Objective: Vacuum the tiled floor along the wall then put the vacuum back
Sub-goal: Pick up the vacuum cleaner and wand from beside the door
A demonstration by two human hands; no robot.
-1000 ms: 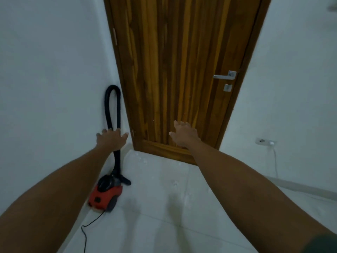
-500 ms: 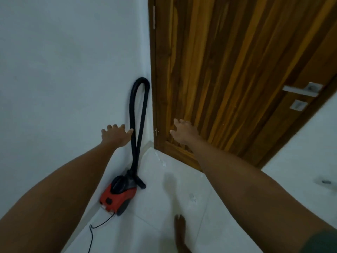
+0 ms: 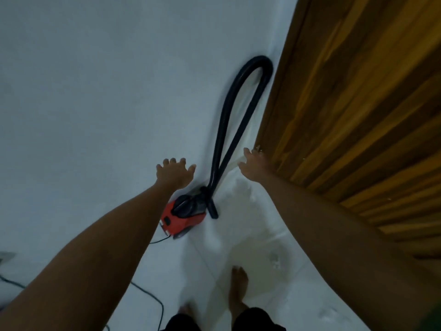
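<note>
1. The vacuum (image 3: 183, 215), red with a black top, sat on the tiled floor (image 3: 250, 263) against the white wall (image 3: 95, 91), its near-left side hidden behind the left forearm.
2. Its black hose (image 3: 238, 111) looped up in the corner beside the wooden door (image 3: 358, 103).
3. The cord (image 3: 152, 299) trailed off the bottom edge.
4. The left hand (image 3: 174, 173), grip released with fingers spread, hovered above the vacuum.
5. The right hand (image 3: 254, 166), also spread and holding nothing, was just right of the hose.
6. Bare floor lay open on the right, where a bare foot (image 3: 238, 290) stood.

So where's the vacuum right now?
Head view, centre: the vacuum sits on the floor against the wall, left of the door, between both reaching hands.
</note>
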